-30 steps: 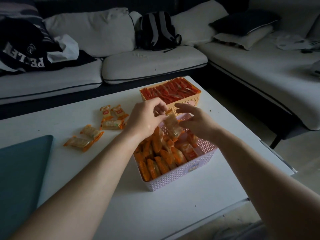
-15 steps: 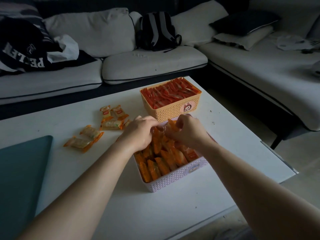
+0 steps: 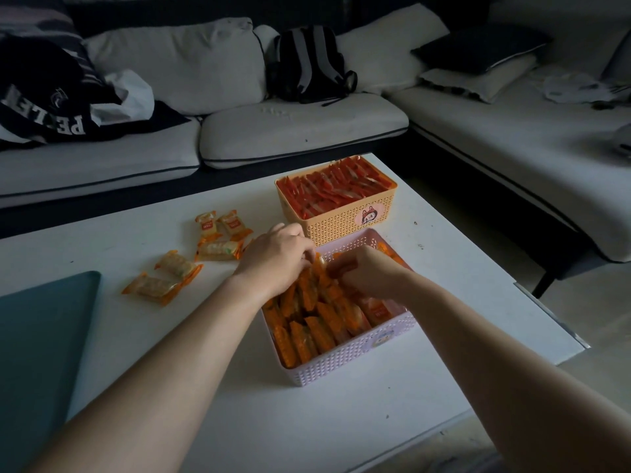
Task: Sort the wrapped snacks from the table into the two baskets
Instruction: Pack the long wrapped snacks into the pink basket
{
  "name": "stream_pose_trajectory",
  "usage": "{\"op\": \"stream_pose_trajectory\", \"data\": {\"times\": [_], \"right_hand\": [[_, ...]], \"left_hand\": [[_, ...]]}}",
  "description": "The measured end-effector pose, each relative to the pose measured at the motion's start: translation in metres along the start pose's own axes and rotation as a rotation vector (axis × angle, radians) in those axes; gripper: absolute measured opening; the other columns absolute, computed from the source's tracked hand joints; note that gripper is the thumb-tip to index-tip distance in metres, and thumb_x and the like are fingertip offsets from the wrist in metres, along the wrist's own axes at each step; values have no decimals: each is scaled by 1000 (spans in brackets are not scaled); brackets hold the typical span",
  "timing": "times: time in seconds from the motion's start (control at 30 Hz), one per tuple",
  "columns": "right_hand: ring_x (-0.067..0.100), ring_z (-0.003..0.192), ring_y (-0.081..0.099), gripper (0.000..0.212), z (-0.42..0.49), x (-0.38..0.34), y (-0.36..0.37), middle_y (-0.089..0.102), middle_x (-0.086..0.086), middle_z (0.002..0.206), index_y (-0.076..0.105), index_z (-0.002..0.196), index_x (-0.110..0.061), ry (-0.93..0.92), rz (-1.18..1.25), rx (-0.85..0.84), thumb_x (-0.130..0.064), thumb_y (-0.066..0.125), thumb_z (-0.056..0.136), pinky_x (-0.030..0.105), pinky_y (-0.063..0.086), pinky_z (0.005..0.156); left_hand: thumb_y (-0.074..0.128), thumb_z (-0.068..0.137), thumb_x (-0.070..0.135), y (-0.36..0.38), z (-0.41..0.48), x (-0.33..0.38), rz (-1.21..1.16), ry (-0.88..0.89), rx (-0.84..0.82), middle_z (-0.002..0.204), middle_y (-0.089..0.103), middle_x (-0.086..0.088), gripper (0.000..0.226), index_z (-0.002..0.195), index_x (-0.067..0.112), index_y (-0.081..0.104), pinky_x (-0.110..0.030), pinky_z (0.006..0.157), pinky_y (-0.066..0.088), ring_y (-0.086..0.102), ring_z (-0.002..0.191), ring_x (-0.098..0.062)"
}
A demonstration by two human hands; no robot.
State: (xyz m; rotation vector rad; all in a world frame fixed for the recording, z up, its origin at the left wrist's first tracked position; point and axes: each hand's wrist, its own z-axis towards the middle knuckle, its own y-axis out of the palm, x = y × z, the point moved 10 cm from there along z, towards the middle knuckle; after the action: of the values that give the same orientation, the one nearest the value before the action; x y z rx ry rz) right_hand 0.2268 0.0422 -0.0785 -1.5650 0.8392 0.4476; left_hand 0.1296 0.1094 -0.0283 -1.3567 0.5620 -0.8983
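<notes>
A pink basket (image 3: 345, 365) on the white table (image 3: 218, 387) holds several orange-wrapped snacks (image 3: 314, 331). Behind it an orange basket (image 3: 341, 221) is filled with red-wrapped snacks (image 3: 336, 187). My left hand (image 3: 275, 256) and my right hand (image 3: 367, 273) are both down inside the pink basket at its far end, fingers curled onto one orange-wrapped snack (image 3: 319, 268) among the others. Several more orange-wrapped snacks lie loose on the table to the left, one group (image 3: 220, 235) farther back and a pair (image 3: 164, 279) nearer.
A teal mat (image 3: 37, 353) covers the table's left front corner. A grey sofa (image 3: 300, 128) wraps round behind and to the right, carrying a black backpack (image 3: 309, 64), dark clothing (image 3: 51, 93) and cushions. The table's right edge drops to bare floor.
Both hands, which held one snack up above the pink basket, have come down into the basket and pushed the snack in among the others.
</notes>
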Motion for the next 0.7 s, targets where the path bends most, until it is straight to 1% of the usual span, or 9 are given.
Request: {"op": "stream_pose_trajectory", "data": {"times": [0.07, 0.13, 0.2, 0.27, 0.3, 0.43, 0.53, 0.6, 0.7], "right_hand": [[9, 53, 57, 37, 0, 7, 6, 64, -8, 65, 76, 98, -9, 44, 126, -97, 9, 45, 90, 28, 47, 56], [12, 48, 58, 34, -1, 14, 2, 62, -5, 58, 76, 93, -7, 86, 186, -98, 10, 48, 88, 30, 50, 53], [17, 61, 66, 30, 0, 15, -27, 69, -1, 70, 77, 88, -9, 85, 77, 121, 7, 52, 85, 33, 58, 57], [20, 80, 65, 23, -8, 13, -59, 67, -1, 86, 73, 92, -11, 99, -57, 382, 1, 55, 85, 27, 52, 60], [20, 86, 62, 20, -11, 11, -66, 65, -1, 92, 71, 99, -13, 87, -96, 436, -3, 58, 86, 24, 47, 60], [19, 100, 57, 48, -4, 4, -40, 57, 2, 122, 60, 129, -21, 0, -279, 262, -20, 74, 83, 24, 47, 74], [20, 95, 54, 58, -2, 5, -38, 49, 6, 131, 49, 140, -22, 26, -391, 320, -20, 73, 88, 24, 48, 67], [19, 91, 56, 53, -2, 8, -41, 49, 8, 131, 52, 139, -21, 68, -448, 349, -17, 71, 90, 26, 51, 63], [20, 89, 59, 39, -3, 8, -39, 52, 7, 125, 65, 125, -22, 96, -508, 317, -18, 75, 87, 29, 57, 66]], "left_hand": [[65, 96, 25, 3, -1, 8, -65, 50, -16, 110, 50, 15, 29, 122, 39, 65, -35, 80, 47, 43, 105, -12], [60, 99, 26, 12, -3, 13, -63, 73, -74, 117, 54, 15, 34, 129, 40, 63, -35, 83, 45, 43, 108, -13], [57, 100, 33, 17, -5, 9, -45, 42, -92, 120, 56, 15, 30, 129, 39, 64, -34, 85, 44, 44, 112, -15], [57, 100, 40, 17, -5, 5, -53, 3, -93, 123, 56, 15, 28, 127, 39, 66, -34, 86, 43, 44, 115, -16], [57, 100, 41, 18, -5, 5, -51, -1, -95, 124, 56, 15, 28, 126, 39, 66, -34, 86, 43, 44, 115, -17], [56, 100, 41, 18, -5, 7, -45, -6, -104, 124, 59, 13, 28, 124, 38, 69, -36, 86, 43, 45, 114, -19], [56, 100, 41, 17, -7, 4, -43, -10, -91, 122, 60, 12, 28, 122, 35, 71, -37, 87, 45, 46, 111, -19], [56, 100, 41, 17, -9, 4, -49, -13, -88, 120, 61, 12, 28, 123, 35, 71, -36, 86, 45, 47, 110, -19], [56, 100, 41, 17, -8, 6, -60, -24, -94, 121, 60, 9, 29, 124, 33, 70, -34, 85, 43, 48, 112, -19]]}}
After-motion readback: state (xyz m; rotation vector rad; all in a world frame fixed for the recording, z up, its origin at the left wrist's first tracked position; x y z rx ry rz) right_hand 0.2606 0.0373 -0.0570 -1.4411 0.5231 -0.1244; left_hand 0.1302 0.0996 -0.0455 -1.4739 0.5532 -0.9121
